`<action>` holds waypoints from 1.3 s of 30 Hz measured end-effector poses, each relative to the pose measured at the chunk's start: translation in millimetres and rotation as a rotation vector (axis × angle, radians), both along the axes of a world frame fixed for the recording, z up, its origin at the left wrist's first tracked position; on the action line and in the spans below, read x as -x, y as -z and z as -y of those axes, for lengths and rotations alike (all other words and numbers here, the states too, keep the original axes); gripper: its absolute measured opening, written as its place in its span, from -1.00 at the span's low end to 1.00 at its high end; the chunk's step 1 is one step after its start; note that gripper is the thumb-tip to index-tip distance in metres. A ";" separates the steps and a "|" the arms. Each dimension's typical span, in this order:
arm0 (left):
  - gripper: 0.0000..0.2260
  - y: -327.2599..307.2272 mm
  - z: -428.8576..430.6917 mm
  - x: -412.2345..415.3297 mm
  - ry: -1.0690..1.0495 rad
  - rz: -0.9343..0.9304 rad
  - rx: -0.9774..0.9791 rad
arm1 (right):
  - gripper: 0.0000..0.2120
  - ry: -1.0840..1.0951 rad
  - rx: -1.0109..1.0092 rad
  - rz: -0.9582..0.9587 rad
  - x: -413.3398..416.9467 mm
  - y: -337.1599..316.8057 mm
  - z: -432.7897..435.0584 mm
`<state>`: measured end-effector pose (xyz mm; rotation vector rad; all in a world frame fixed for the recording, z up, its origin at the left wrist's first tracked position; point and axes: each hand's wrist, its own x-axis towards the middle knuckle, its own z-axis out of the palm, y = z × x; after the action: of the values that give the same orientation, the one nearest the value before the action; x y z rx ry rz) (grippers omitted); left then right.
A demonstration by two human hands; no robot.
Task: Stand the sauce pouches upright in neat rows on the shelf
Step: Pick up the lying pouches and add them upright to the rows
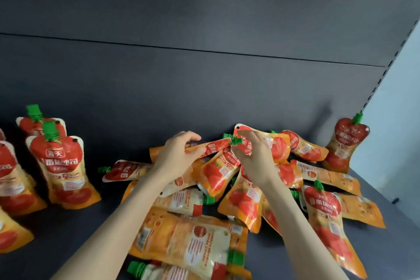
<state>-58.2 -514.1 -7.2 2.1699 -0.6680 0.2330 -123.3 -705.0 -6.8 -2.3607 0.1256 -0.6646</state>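
Red and orange sauce pouches with green caps lie in a jumbled heap [238, 207] on the dark shelf [75, 229]. At the left, several pouches stand upright in rows [61, 166]. One more upright pouch [343, 145] leans at the back right corner. My left hand [179, 157] grips a thin pouch [216, 146] held edge-on above the heap. My right hand [254, 159] closes on a pouch [218, 170] near its green cap, with the heap directly below both hands.
The dark back panel [204, 88] rises behind the shelf. A pale wall [400, 102] and a slotted upright [381, 75] bound the right side. Bare shelf surface shows between the upright rows and the heap.
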 end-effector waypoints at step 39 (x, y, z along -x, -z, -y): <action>-0.79 -4.0 -5.7 -29.6 -0.262 0.254 0.173 | -0.82 -0.223 -0.922 0.065 -28.8 -16.4 11.7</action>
<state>-28.6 -508.4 -3.2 2.0745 -0.4800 0.6886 -94.5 -716.8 9.6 -1.4375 0.1065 -0.4353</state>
